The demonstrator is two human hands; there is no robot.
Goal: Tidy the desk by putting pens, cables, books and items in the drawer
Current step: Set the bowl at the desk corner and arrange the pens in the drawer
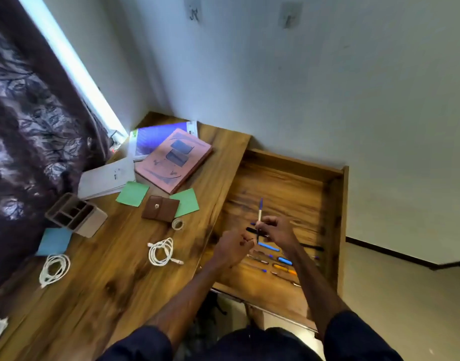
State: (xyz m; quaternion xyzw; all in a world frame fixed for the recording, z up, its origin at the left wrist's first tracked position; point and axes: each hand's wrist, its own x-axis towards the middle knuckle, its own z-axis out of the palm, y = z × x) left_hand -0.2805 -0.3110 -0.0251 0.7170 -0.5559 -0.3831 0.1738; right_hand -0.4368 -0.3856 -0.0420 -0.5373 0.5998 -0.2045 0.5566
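The fingers [265,223] of the right hand [275,231] pinch a blue-capped pen [260,209], upright, above the open drawer [338,194]. The left hand [232,247] is curled just beside it; if it holds something, I cannot tell. Best to lower the pen flat, parallel to the pens [269,246] already lying near. The cables [161,251] and books [173,160] wait left on the worktop [114,282].
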